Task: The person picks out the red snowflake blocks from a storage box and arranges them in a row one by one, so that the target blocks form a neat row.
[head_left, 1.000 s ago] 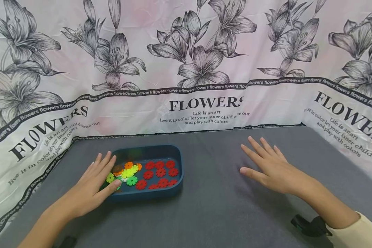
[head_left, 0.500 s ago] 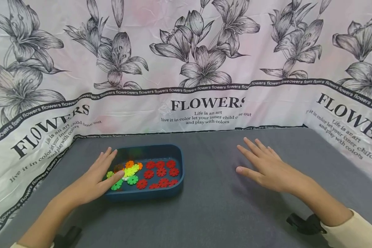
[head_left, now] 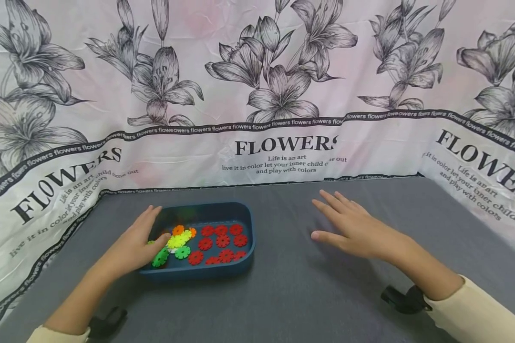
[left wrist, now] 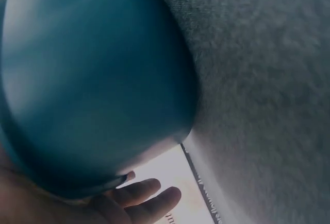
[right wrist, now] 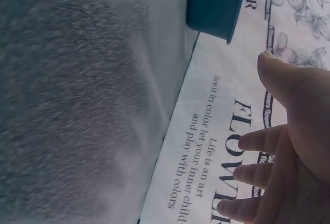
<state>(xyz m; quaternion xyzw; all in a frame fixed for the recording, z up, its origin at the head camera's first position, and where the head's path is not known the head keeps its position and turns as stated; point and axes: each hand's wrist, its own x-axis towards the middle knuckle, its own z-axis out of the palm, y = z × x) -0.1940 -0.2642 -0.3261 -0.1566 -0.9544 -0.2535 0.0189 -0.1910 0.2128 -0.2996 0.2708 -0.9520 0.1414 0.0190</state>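
Observation:
A dark blue tray (head_left: 197, 272) stands on the grey table, left of the middle. Several red flower-shaped plastic discs (head_left: 222, 241) lie spread in its right half. Its left half holds a heap with yellow discs (head_left: 178, 240), green discs (head_left: 182, 252) and orange discs (head_left: 178, 231). My left hand (head_left: 124, 252) is at the tray's left rim, thumb over the inside, fingers extended and partly hidden; contact is hard to tell. The left wrist view shows the tray's outer wall (left wrist: 98, 80) close up. Well right of the tray, my right hand (head_left: 354, 228) hovers with spread fingers, holding nothing.
Grey cloth (head_left: 274, 305) covers the table. A white curtain (head_left: 176, 162) printed with flowers and lettering encloses the back and both sides. Dark wrist straps (head_left: 405, 300) are on both forearms.
My right hand has moved left toward the tray. My left hand has shifted slightly, its fingers now drawn closer together at the tray's left rim. The tray stays in place.

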